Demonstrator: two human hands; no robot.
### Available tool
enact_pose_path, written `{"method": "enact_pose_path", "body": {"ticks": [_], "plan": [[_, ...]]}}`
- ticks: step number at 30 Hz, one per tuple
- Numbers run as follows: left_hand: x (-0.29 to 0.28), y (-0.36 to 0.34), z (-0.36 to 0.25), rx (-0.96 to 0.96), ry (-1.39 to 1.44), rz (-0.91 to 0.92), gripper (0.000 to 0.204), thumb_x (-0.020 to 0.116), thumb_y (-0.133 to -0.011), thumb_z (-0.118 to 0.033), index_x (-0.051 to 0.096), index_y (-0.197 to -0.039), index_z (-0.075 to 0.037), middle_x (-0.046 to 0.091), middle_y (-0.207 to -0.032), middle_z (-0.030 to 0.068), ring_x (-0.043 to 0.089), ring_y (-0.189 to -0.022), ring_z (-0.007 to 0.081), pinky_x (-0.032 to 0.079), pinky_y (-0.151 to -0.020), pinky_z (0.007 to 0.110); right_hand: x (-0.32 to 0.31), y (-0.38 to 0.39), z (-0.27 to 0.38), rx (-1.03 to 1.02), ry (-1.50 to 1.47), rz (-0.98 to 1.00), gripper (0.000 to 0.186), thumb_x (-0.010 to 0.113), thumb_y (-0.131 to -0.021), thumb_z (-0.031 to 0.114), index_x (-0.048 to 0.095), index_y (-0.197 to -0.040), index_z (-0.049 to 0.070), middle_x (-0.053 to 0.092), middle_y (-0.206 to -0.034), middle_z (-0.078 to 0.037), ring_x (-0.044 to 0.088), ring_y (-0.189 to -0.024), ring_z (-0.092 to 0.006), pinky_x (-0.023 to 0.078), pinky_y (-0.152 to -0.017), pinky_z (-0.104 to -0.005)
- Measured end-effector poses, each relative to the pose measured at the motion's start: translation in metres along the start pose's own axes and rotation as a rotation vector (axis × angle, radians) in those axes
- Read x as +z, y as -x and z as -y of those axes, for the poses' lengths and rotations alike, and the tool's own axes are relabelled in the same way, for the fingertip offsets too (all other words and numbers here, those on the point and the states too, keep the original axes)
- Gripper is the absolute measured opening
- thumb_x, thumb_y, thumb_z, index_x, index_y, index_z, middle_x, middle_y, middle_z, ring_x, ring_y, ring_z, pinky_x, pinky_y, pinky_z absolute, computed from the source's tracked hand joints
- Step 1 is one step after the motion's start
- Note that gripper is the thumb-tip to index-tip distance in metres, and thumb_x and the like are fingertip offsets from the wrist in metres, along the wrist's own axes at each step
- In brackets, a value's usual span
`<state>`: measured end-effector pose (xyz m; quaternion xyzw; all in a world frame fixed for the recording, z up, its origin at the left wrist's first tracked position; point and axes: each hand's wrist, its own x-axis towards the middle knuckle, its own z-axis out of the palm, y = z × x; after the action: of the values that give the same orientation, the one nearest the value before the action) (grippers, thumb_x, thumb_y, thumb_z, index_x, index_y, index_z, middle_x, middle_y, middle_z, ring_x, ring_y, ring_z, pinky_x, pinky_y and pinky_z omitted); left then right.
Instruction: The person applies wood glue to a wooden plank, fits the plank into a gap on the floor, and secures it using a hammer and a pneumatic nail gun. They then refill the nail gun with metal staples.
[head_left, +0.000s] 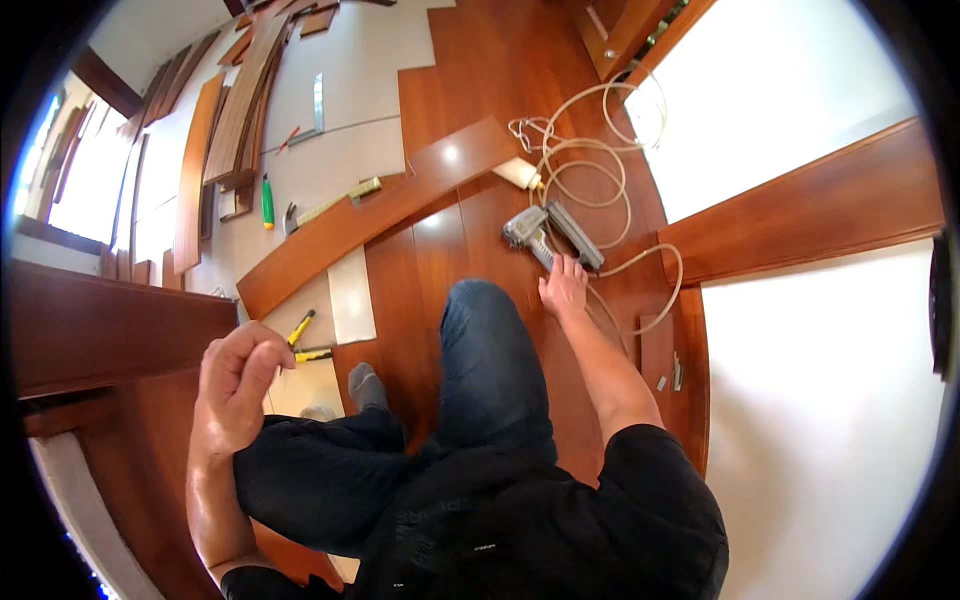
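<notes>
My right hand (566,288) is closed around the handle end of a grey nail gun (527,229), which lies on the wooden floor ahead of my right knee. A pale air hose (683,265) runs close by it in loops. My left hand (238,380) is raised over my left thigh with its fingers curled together; whatever they may pinch is too small to make out. Just past those fingertips, two yellow-and-black tools (302,327) lie on the floor. A loose floorboard (380,215) stretches diagonally in front of me, across laid boards and pale underlay.
Beside the loose board's right end lies a cream bottle (518,173). Left of it are a green-handled tool (267,203), a hammer (290,218) and a metal square (318,108). Stacked planks (240,100) lie far left. Wood-trimmed white walls (800,350) stand on the right.
</notes>
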<state>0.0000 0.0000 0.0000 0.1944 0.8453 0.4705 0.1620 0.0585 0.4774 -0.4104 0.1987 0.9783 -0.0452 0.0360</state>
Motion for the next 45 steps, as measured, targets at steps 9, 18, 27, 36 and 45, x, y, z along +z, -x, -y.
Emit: {"method": "enact_pose_path", "body": {"ticks": [9,18,27,36,45], "plan": [[-0.015,-0.020,0.003,0.025,-0.044,0.159,0.027,0.058,-0.102,-0.023,0.067,-0.089,-0.001,0.061,-0.070,0.0086,0.052,-0.058,0.0165,0.042,-0.055,0.030,-0.021,-0.025,-0.007,-0.110,0.154,0.157,0.046,0.065,-0.091,0.045,0.061,-0.114,0.005,0.063,-0.116,-0.014,0.051,-0.116,-0.0323,0.039,-0.102,-0.0481],[-0.015,-0.052,0.031,0.005,-0.062,0.195,0.027,0.059,-0.101,-0.022,0.065,-0.087,0.000,0.060,-0.067,0.0087,0.052,-0.056,0.0155,0.041,-0.055,0.030,-0.013,0.021,-0.043,0.088,0.173,0.084,0.043,0.066,-0.090,0.041,0.062,-0.108,0.003,0.064,-0.113,-0.016,0.053,-0.114,-0.0336,0.042,-0.099,-0.0482],[-0.016,-0.095,0.044,-0.061,-0.069,0.295,0.021,0.061,-0.099,-0.017,0.067,-0.091,0.001,0.068,-0.080,0.0122,0.063,-0.068,0.0230,0.051,-0.067,0.033,-0.013,0.062,-0.075,0.237,0.184,0.136,0.046,0.064,-0.090,0.042,0.061,-0.113,0.002,0.064,-0.113,-0.017,0.053,-0.114,-0.0347,0.039,-0.102,-0.0501],[0.010,-0.162,0.061,-0.295,-0.002,0.551,0.012,0.064,-0.092,-0.009,0.068,-0.100,-0.001,0.067,-0.071,0.0058,0.062,-0.060,0.0118,0.048,-0.057,0.027,-0.106,-0.096,-0.080,0.377,-0.236,0.069,0.030,0.060,-0.094,0.027,0.066,-0.106,0.000,0.065,-0.113,-0.028,0.061,-0.108,-0.0448,0.048,-0.093,-0.0517],[0.166,-0.415,0.091,0.022,-0.230,0.590,0.023,0.055,-0.099,-0.022,0.066,-0.108,-0.004,0.070,-0.085,0.0202,0.068,-0.076,0.0382,0.054,-0.068,0.046,0.055,-0.290,-0.172,0.975,0.046,-0.266,0.067,0.043,-0.104,0.048,0.037,-0.152,0.002,0.028,-0.162,-0.021,0.027,-0.149,-0.0385,0.023,-0.119,-0.0566]]}}
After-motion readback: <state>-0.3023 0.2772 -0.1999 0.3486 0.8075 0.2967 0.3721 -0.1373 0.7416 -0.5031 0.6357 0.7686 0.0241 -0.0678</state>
